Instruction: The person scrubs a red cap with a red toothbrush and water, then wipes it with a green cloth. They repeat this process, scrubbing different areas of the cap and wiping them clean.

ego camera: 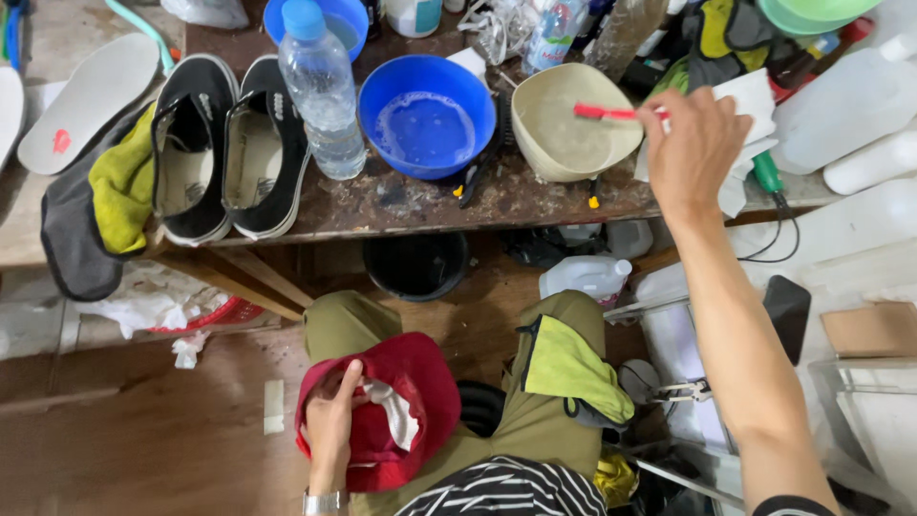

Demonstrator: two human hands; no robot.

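Red soft fabric cap (401, 406) rests on the seated person's lap, its white lining turned up, with the left hand (330, 425) tucked inside it, thumb over the rim and fingers curled around the cloth. Up at the bench, the right hand (693, 148) pinches a slim red-handled brush (607, 112) between thumb and fingertips, its head reaching left of the fingers into a beige plastic bowl (573, 134) of cloudy liquid. Judging by this, the brush is being wetted while the cap waits below; bringing it down calls for a lift over the bowl's rim and past the edge of the worn wooden bench (401, 205). A crumpled white cloth (755, 115) lies just behind the right knuckles. Left of the brush tip stands a round blue plastic basin (425, 119) of foamy water, then a clear water bottle with a blue cap (320, 91), then a pair of black canvas shoes (229, 148). The bench near the fingers is crowded; the freest room lies between its front edge and the knees, where a yellow-green rag (568, 368) drapes the right thigh.
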